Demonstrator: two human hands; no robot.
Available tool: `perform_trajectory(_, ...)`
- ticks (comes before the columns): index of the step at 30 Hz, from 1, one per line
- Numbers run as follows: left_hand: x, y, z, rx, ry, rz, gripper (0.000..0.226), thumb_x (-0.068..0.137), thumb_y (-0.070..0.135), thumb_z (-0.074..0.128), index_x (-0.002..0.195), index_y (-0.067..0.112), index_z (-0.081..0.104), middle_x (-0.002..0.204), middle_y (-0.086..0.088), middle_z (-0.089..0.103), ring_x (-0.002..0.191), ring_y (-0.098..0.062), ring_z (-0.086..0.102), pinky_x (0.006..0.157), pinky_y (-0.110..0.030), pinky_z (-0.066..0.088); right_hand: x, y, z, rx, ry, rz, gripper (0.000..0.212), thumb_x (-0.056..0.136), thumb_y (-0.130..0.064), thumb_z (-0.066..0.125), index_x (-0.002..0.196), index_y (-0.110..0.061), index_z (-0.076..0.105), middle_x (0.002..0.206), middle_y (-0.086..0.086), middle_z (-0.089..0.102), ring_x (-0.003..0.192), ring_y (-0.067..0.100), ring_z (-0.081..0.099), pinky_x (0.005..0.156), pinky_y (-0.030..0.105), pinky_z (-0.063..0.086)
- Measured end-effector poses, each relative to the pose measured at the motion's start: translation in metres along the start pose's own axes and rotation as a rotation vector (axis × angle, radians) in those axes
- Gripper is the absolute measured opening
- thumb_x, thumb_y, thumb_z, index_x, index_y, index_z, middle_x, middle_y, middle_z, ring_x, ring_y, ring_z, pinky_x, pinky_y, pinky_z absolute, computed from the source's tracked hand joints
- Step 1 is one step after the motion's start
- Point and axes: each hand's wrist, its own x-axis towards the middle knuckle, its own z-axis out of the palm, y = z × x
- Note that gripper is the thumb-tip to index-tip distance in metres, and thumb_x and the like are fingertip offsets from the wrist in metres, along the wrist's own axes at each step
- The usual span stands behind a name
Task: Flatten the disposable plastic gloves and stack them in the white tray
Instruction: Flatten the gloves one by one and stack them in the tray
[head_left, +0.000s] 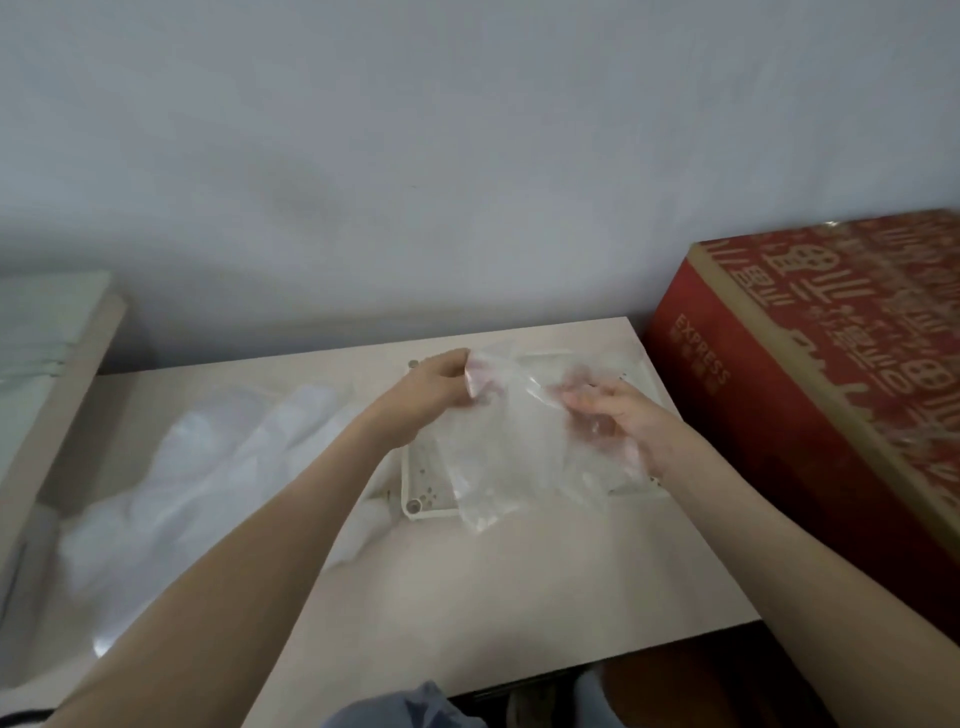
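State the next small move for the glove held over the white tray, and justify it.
Probably lower the glove flat into the white tray: the left hand pinches one edge, the right hand grips the other, and it hangs spread over the tray.

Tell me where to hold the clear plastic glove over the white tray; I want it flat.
Pinch the clear plastic glove at opposite sides, from left and right, as the left hand and right hand do: limp film probably flattens only stretched between two grips.
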Motion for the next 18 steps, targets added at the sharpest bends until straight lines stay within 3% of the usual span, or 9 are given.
perform_trajectory(3, 0.006, -0.003, 0.004, 0.193, 0.096, -0.043, 0.014, 0.096, 0.015, 0.050, 0.083, 0.014, 0.052, 0.053, 0.006, 0.057, 0.045, -0.009, 0.042, 0.046, -0.022, 0.035, 0.011, 0.007, -0.012, 0.093, -0.027, -0.072, 0.036, 0.085, 0.005, 0.057, 0.112, -0.018, 0.061, 0.086, -0.005, 0.070, 0.057, 0.006, 0.052, 0.052, 0.015, 0.044)
perform_trajectory(5, 0.009, -0.006, 0.005, 0.349, 0.159, -0.055, 0.022, 0.096, 0.021, 0.051, 0.074, 0.020, 0.048, 0.048, 0.007, 0.048, 0.041, -0.007, 0.036, 0.043, -0.019, 0.029, 0.016, 0.009, -0.021, 0.073, 0.012, -0.128, 0.034, 0.086, 0.007, 0.054, 0.110, -0.016, 0.061, 0.080, -0.003, 0.061, 0.057, 0.005, 0.048, 0.050, 0.015, 0.040)
perform_trajectory(8, 0.012, -0.012, 0.004, 0.450, 0.202, -0.057, 0.016, 0.094, 0.025, 0.054, 0.080, 0.018, 0.057, 0.056, 0.009, 0.051, 0.055, -0.007, 0.044, 0.045, -0.013, 0.033, 0.021, 0.011, -0.037, -0.104, 0.046, -0.124, 0.024, 0.087, 0.003, 0.059, 0.101, -0.015, 0.066, 0.076, -0.002, 0.043, 0.063, 0.008, 0.043, 0.055, 0.019, 0.040)
perform_trajectory(11, 0.013, -0.017, 0.002, 0.546, 0.204, -0.026, 0.014, 0.093, 0.025, 0.057, 0.085, 0.016, 0.063, 0.063, 0.013, 0.055, 0.061, -0.004, 0.047, 0.051, -0.009, 0.034, 0.025, 0.011, -0.049, -0.285, 0.078, -0.047, 0.016, 0.087, -0.001, 0.063, 0.096, -0.011, 0.071, 0.074, -0.008, 0.058, 0.060, 0.007, 0.045, 0.065, 0.028, 0.044)
perform_trajectory(14, 0.013, -0.021, 0.001, 0.674, 0.206, -0.001, 0.013, 0.093, 0.025, 0.054, 0.086, 0.022, 0.064, 0.056, 0.012, 0.051, 0.063, -0.007, 0.048, 0.065, -0.019, 0.037, 0.029, 0.011, -0.057, -0.451, 0.145, -0.035, 0.005, 0.086, -0.008, 0.067, 0.088, -0.011, 0.071, 0.070, -0.008, 0.063, 0.064, 0.012, 0.047, 0.066, 0.033, 0.045)
perform_trajectory(18, 0.016, -0.025, 0.001, 0.690, 0.178, 0.027, 0.013, 0.091, 0.027, 0.052, 0.082, 0.029, 0.061, 0.050, 0.009, 0.058, 0.053, -0.004, 0.055, 0.083, -0.029, 0.044, 0.030, 0.013, -0.055, -0.543, 0.192, -0.065, 0.004, 0.088, -0.013, 0.066, 0.092, -0.012, 0.065, 0.087, 0.003, 0.062, 0.077, 0.019, 0.054, 0.066, 0.028, 0.046)
